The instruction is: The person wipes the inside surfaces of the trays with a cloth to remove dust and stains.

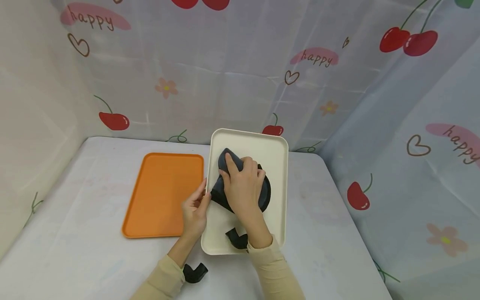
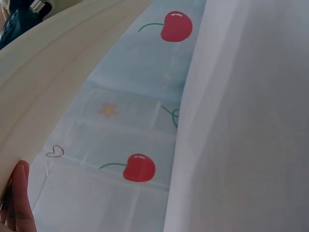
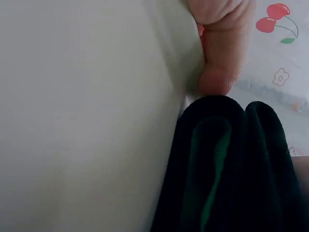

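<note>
A cream tray (image 1: 275, 154) is held with its left long edge in my left hand (image 1: 196, 212), thumb in front and fingers behind. Over the tray, my right hand (image 1: 243, 185) grips a dark, folded cloth item (image 1: 265, 193) with black edging. Its index finger stretches over the upper fold, and the hand covers the item's middle. In the right wrist view, the folded cloth (image 3: 212, 104) shows thick rounded layers with a green inner face, close against the tray surface (image 3: 87, 116). A fingertip (image 3: 215, 82) is near its top. The left wrist view catches only some fingers (image 2: 20, 203).
An orange tray (image 1: 165, 196) lies on the white-covered table (image 1: 75, 208), left of the cream one. A black bent piece (image 1: 196, 273) shows beside the left wrist, another black bent piece (image 1: 237, 239) beside the right. Cherry-printed curtains (image 1: 232, 71) stand behind and to the right.
</note>
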The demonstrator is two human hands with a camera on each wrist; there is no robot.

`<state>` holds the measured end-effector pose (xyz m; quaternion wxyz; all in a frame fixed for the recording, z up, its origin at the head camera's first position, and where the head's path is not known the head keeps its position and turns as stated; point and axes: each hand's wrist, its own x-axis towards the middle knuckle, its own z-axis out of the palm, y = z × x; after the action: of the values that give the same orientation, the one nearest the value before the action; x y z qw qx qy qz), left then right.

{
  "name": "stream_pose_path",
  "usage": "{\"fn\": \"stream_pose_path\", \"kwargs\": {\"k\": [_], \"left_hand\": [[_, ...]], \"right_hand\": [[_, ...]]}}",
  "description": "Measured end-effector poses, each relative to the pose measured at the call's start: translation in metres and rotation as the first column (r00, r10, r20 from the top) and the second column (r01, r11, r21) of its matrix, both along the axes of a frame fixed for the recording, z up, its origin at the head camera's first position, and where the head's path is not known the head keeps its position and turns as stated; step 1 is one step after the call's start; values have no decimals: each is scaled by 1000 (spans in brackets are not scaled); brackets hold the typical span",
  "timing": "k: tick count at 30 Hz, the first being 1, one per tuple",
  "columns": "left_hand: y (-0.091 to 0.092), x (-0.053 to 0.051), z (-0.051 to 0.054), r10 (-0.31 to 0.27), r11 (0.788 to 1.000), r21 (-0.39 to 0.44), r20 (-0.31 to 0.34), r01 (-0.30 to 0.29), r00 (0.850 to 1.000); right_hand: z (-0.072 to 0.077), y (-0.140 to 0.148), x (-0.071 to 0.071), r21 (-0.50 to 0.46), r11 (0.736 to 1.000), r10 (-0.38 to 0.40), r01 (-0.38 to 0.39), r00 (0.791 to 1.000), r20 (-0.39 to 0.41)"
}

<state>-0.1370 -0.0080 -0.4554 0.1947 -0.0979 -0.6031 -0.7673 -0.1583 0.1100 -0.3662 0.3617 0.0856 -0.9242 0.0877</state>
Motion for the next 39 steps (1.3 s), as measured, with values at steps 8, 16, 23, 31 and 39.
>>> {"fn": "stream_pose_path", "kwargs": {"k": [8,16,23,31,39], "left_hand": [[1,0,-2,-3,1000,-27,12,3,1000],[0,0,-1,2,1000,-27,-23,-2,1000],[0,1,-2,14,1000,-26,-22,-15,1000],[1,2,0,26,999,-21,-15,-26,1000],[-1,2,0,-3,1000,10,-2,3,1000]], "right_hand": [[-2,-7,3,3,992,125,-126,991,38],[-2,-6,3,-144,975,179,-167,981,75],[0,-8,3,-295,941,199,-167,977,81],[4,-8,4,-367,920,185,-138,978,98],[6,1,5,-394,914,159,-99,980,122]]}}
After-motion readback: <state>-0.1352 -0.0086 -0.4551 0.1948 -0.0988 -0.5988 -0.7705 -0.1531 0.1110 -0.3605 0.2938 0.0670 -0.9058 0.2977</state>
